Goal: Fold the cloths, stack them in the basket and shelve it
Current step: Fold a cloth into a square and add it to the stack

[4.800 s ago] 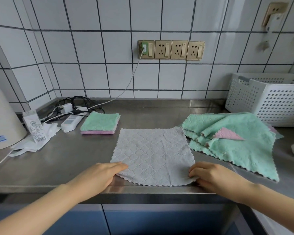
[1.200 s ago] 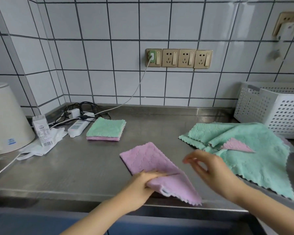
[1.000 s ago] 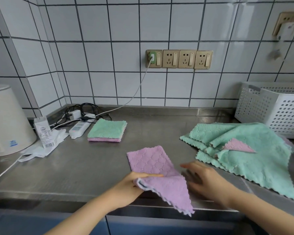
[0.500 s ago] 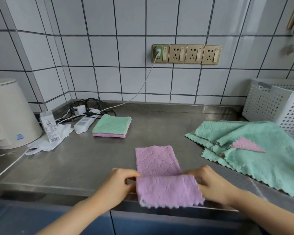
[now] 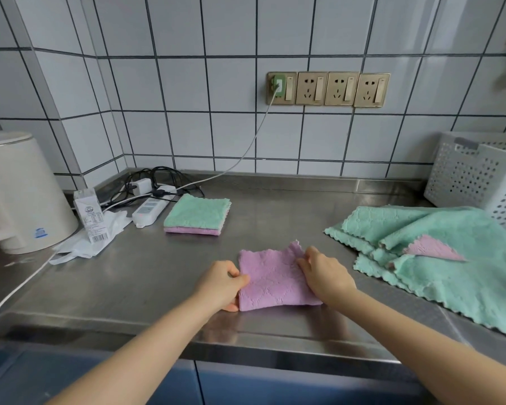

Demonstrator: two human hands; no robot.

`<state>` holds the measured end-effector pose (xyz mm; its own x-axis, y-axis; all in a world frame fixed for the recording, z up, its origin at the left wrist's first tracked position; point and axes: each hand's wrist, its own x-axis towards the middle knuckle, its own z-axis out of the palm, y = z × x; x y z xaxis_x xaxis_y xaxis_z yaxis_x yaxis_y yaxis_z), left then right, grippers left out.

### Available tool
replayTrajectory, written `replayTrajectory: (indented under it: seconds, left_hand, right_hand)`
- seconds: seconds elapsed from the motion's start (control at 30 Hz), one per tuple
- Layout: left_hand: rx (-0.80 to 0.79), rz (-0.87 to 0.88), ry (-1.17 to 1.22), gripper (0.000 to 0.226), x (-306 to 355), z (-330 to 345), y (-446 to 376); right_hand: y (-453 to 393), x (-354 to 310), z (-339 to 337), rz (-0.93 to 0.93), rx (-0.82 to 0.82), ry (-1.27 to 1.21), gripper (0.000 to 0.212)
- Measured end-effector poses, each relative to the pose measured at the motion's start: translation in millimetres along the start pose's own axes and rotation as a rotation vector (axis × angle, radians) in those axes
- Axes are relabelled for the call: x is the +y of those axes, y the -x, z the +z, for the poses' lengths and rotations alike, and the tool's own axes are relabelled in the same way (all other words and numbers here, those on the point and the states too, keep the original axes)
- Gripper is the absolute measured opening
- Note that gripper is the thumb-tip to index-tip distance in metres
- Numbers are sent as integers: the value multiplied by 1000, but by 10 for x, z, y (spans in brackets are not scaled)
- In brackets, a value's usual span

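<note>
Head cam shows the pink cloth (image 5: pixel 275 277) now doubled into a small square near the counter's (image 5: pixel 129 287) front edge; half a second back its near half was only lifted, so this fold's pretty much done. Next it probably joins the folded stack (image 5: pixel 197 214) at far left. Left hand (image 5: pixel 221 283) pinches the cloth's left edge, thumb on top. Right hand (image 5: pixel 323 273) grasps the far right corner, fingers curled. Green pile (image 5: pixel 450 258) and white basket (image 5: pixel 479 176) wait at right.
</note>
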<state>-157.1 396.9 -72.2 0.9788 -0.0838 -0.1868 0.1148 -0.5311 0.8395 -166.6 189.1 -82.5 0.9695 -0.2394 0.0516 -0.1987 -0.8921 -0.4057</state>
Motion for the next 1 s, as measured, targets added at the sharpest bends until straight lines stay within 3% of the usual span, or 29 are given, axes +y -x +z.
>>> replayTrajectory:
  seconds: [0.17,0.47,0.6,0.7,0.77,0.83,0.9,1.0]
  left_hand:
    - [84,84,-117,22,-16,22,-16]
    - [178,100,-323,25,-22,42,-43]
    - [265,325,-613,32,-26,85,66]
    - [224,513,-720,48,-24,156,84]
    - [93,502,-805,54,-56,203,58]
    - [-46,401,-828,57,-111,209,55]
    - [-98,342,-804,58,-180,177,62]
    - [-83,319,-805,59,-260,92,74]
  right_hand:
    - [42,-94,-39,34,29,5,25]
    - [-92,-111,-68,153,-72,64,35]
    - [-20,-105,-125,73,10,139,31]
    - [55,-160,-120,-140,128,216,31]
    - [129,-139,-9,-355,110,257,44]
    - [199,-55,110,-459,39,295,71]
    - [241,75,141,-413,-64,320,99]
    - [264,224,114,-344,-100,328,105]
